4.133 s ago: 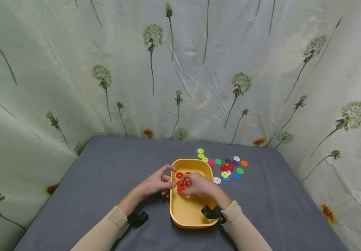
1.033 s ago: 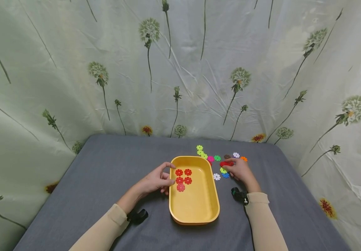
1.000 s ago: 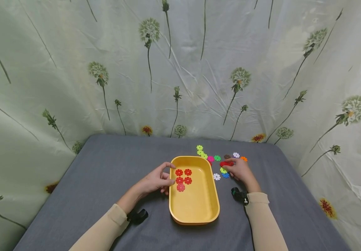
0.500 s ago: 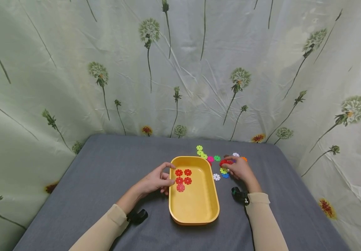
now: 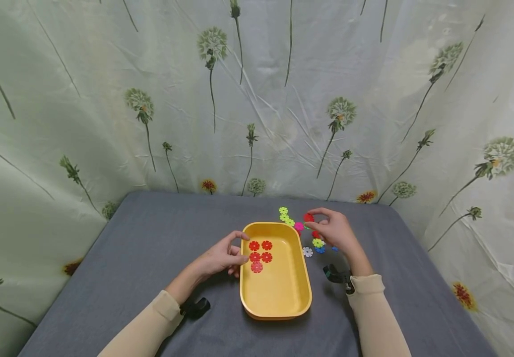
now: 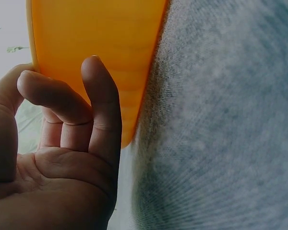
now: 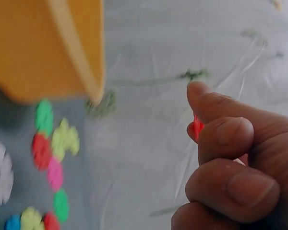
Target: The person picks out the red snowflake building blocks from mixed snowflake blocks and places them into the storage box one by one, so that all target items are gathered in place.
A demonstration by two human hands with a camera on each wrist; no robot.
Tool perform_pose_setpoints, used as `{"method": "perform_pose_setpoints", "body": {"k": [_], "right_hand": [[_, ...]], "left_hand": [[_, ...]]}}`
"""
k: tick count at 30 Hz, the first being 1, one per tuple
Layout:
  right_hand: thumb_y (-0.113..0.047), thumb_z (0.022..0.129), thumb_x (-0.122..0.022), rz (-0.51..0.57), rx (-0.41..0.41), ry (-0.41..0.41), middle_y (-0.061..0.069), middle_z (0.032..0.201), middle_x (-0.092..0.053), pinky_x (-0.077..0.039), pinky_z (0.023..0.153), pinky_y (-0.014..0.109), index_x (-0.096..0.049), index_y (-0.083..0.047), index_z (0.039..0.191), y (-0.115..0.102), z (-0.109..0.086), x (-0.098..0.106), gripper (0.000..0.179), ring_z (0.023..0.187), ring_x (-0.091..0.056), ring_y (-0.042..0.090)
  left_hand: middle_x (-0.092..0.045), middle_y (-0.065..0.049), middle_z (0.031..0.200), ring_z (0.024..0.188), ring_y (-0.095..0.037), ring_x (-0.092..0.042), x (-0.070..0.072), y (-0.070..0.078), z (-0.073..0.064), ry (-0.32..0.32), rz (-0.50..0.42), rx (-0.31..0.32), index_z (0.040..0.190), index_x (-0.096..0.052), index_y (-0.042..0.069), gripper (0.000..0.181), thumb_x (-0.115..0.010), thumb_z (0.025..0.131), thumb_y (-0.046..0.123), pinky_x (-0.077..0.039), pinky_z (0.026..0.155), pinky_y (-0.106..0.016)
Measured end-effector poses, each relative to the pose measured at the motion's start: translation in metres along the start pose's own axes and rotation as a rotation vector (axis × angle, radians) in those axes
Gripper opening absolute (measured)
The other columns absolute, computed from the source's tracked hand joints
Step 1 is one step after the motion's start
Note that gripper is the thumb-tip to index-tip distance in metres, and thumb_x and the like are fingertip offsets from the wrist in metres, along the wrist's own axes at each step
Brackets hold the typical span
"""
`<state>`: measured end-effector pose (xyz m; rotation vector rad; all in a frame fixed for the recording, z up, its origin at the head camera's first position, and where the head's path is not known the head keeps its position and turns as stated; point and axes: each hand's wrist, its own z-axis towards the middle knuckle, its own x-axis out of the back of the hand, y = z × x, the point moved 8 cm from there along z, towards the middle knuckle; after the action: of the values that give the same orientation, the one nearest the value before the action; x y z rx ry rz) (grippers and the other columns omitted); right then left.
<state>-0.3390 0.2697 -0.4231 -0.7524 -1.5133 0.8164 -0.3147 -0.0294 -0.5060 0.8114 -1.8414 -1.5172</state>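
Note:
My right hand [image 5: 338, 232] pinches a red flower-shaped plastic disc [image 5: 308, 217] between thumb and index finger, raised above the loose pieces. In the right wrist view only a sliver of that red disc [image 7: 198, 127] shows among the fingers. My left hand [image 5: 217, 256] holds the left side of the yellow tray [image 5: 279, 295], with thumb and index finger at the rim. The left wrist view has the other fingers [image 6: 103, 96] curled by the tray's outer wall. Inside the tray, several red flower discs [image 5: 267, 257] lie flat in two short columns on the left.
Loose flower discs lie right of and behind the tray: yellow-green ones [image 5: 284, 217], a pink one [image 5: 299, 226], a white one [image 5: 307, 252] and blue ones [image 5: 320, 250]. My right hand hides some. A grey cloth [image 5: 172, 223] covers the table; a dandelion-print curtain [image 5: 275, 124] hangs behind.
My right hand has gone from inside the tray to the loose pieces, taken a red disc, and lifted it up and slightly left. The left hand stays at the tray's edge.

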Motion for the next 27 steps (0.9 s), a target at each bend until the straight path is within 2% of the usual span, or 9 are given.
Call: {"method": "perform_pose_setpoints", "body": {"k": [5, 11, 18, 22, 27], "right_hand": [[-0.026, 0.097, -0.078, 0.07, 0.062, -0.072, -0.003, 0.053, -0.045, -0.03, 0.044, 0.026, -0.065, -0.011, 0.137, -0.027, -0.009, -0.019, 0.044, 0.043, -0.033, 0.014], [-0.023, 0.094, -0.081, -0.041, 0.186, -0.141, -0.005, 0.055, -0.039, -0.031, 0.047, 0.025, -0.072, -0.014, 0.128, -0.044, -0.012, -0.05, 0.036, 0.047, -0.032, 0.012], [-0.02, 0.093, -0.083, -0.081, 0.26, -0.259, -0.006, 0.056, -0.038, -0.031, 0.049, 0.023, -0.073, -0.01, 0.123, -0.043, -0.011, -0.083, 0.034, 0.049, -0.031, 0.009], [-0.018, 0.091, -0.085, -0.092, 0.291, -0.33, -0.006, 0.057, -0.041, -0.031, 0.05, 0.023, -0.073, -0.008, 0.122, -0.042, -0.013, -0.096, 0.035, 0.051, -0.034, 0.009], [-0.02, 0.091, -0.085, -0.129, 0.318, -0.398, -0.007, 0.061, -0.047, -0.032, 0.052, 0.021, -0.074, -0.012, 0.121, -0.038, -0.015, -0.106, 0.034, 0.053, -0.039, 0.007]], "left_hand": [[-0.065, -0.001, 0.072, 0.056, -0.017, -0.06, -0.001, 0.001, -0.001, -0.002, -0.002, -0.006, 0.149, -0.035, 0.009, 0.057, -0.068, 0.102, 0.01, -0.056, 0.061, -0.029], [-0.066, -0.001, 0.073, 0.056, -0.017, -0.061, 0.0, 0.001, 0.0, 0.0, 0.011, -0.012, 0.151, -0.033, 0.007, 0.059, -0.067, 0.103, 0.01, -0.055, 0.06, -0.028], [-0.064, 0.0, 0.072, 0.056, -0.017, -0.061, -0.001, 0.0, -0.001, 0.004, 0.01, 0.016, 0.147, -0.035, 0.011, 0.056, -0.068, 0.102, 0.012, -0.058, 0.063, -0.03], [-0.065, 0.0, 0.072, 0.057, -0.017, -0.061, -0.001, 0.0, 0.0, 0.002, 0.008, 0.017, 0.147, -0.035, 0.011, 0.056, -0.069, 0.102, 0.012, -0.058, 0.064, -0.03], [-0.066, 0.0, 0.073, 0.057, -0.016, -0.061, 0.0, 0.0, 0.0, 0.001, 0.015, 0.013, 0.148, -0.035, 0.011, 0.057, -0.069, 0.102, 0.012, -0.056, 0.063, -0.029]]}}
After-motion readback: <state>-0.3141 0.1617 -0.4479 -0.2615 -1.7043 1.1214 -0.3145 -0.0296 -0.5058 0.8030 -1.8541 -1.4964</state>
